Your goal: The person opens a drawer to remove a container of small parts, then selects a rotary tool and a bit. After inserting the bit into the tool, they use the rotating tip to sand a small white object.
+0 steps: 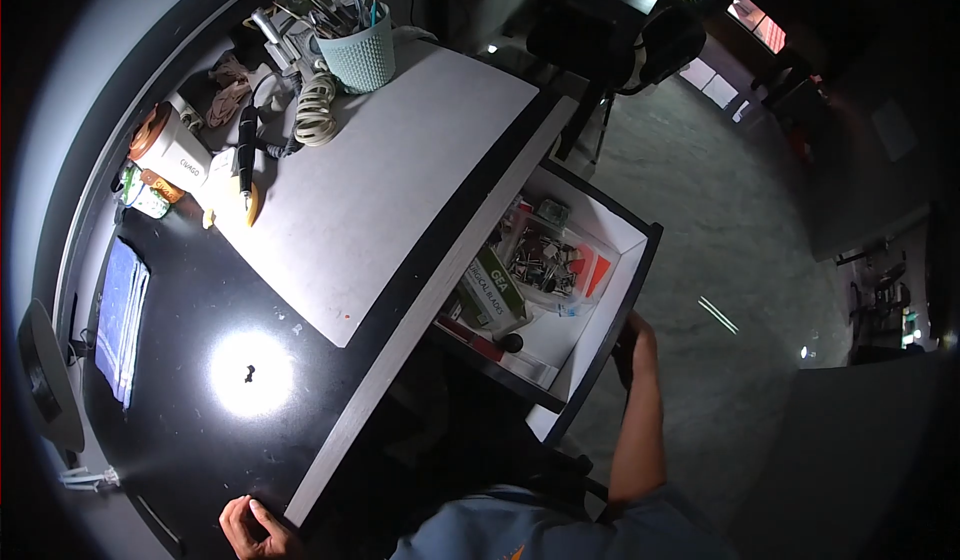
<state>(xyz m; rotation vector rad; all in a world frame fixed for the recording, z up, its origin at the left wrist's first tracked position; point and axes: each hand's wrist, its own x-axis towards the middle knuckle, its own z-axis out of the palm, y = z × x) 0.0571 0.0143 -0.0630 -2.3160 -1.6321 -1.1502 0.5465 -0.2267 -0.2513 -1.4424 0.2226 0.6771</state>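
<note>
My right hand (634,350) is at the outer front of a pulled-out drawer (633,260), its fingers partly hidden in shadow against the front panel. Inside the drawer lie a green and white box of surgical blades (492,290), a clear plastic container of small metal pieces (545,260), an orange-red piece (594,272) and a small dark round item (511,342). My left hand (255,530) rests at the near edge of the black desk (190,460), fingers loosely bent and apart from the thumb, with nothing visible in it. A tiny dark object (250,372) sits in the bright light spot.
A white sheet (400,180) covers part of the desk. Toward the back stand a light green cup of tools (358,55), a black handpiece (246,150), a coiled cord (316,110) and a white and brown cup (178,150). A blue cloth (122,320) lies at the left.
</note>
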